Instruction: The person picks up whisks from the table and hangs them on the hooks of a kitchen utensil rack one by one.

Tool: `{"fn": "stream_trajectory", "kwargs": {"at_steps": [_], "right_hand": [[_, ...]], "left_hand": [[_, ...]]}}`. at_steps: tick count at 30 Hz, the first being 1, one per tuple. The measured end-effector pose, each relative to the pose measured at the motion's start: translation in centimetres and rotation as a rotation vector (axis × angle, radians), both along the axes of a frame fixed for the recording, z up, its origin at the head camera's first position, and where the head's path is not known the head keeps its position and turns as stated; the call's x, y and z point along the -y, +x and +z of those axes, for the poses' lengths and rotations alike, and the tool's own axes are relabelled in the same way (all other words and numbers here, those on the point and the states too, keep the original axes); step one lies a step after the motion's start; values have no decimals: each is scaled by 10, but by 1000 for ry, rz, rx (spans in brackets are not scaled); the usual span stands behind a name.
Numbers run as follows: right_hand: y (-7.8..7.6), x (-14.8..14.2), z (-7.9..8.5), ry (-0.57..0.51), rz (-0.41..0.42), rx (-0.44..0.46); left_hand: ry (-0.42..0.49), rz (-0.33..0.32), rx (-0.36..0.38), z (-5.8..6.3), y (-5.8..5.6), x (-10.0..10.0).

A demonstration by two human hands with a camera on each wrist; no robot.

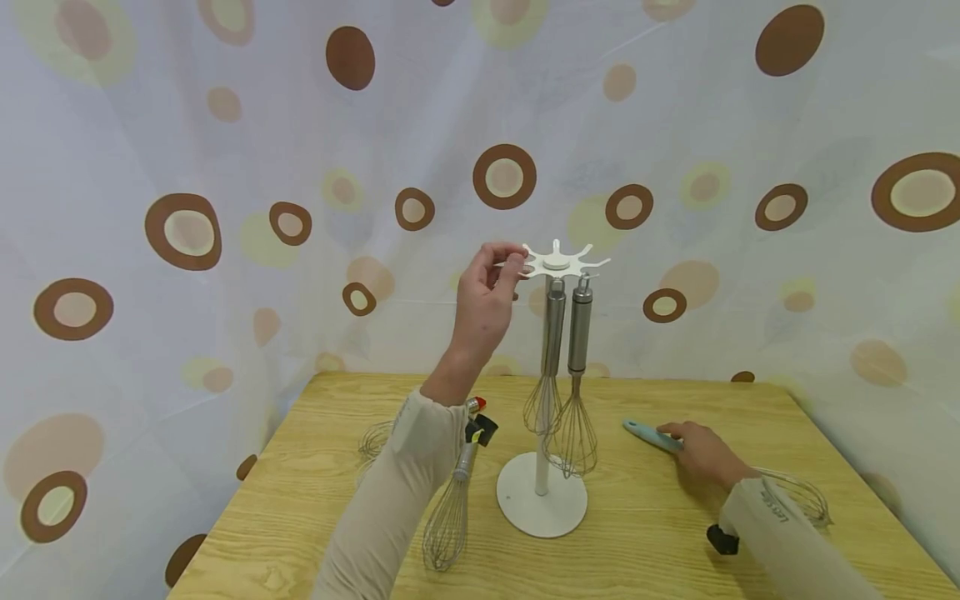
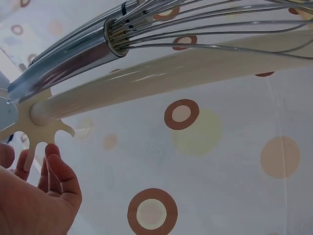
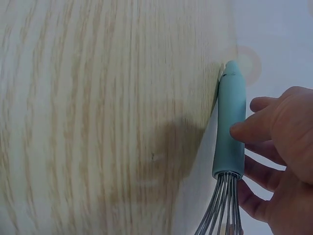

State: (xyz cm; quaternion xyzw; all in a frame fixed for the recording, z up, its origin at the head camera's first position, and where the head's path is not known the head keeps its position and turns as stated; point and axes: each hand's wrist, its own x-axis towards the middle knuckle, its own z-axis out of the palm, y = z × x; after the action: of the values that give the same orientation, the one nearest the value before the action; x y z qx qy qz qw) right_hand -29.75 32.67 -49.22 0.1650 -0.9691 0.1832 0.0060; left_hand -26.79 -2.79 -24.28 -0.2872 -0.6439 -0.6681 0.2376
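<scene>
Nearest on the wood-grain table (image 1: 630, 554), a wire whisk (image 1: 447, 525) is laid beside the left sleeve (image 1: 393, 500). At right, a blue-handled whisk (image 1: 647, 433) is pinched by the right hand (image 1: 708, 454), its wires partly covered by the right sleeve (image 1: 787, 533). Between, a white stand (image 1: 521, 510), hung with two steel-handled whisks (image 1: 580, 333), is pinched at one prong by the left hand (image 1: 486, 292). Behind, a spotted curtain (image 1: 420, 125) is seen.

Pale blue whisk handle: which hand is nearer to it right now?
Right. The right hand grips the pale blue handle; the left hand is farther off, up at the white stand's top.
</scene>
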Motion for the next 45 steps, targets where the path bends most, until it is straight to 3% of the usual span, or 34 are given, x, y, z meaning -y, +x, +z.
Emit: {"fn": "stream_trajectory", "kwargs": {"at_steps": [6,12,17,29,40,45], "right_hand": [[1,-1,-4,-5,-10,-12],[2,0,-8,-14,-24,-15],[3,2,-10,-26,-15,-25],[8,9,-8,-27,6,-45],[10,24,7,-74,8,-49],[12,36,18,-136,4,-100]], "left_hand": [[-24,18,-64,-5,4,3],[-59,82,-72,-7,7,2],[-32,91,-88,-6,8,-2],[-19,88,-23,-4,8,-4],[48,-12,11,-3,2,-3],[63,-35,24,-5,-1,-3]]}}
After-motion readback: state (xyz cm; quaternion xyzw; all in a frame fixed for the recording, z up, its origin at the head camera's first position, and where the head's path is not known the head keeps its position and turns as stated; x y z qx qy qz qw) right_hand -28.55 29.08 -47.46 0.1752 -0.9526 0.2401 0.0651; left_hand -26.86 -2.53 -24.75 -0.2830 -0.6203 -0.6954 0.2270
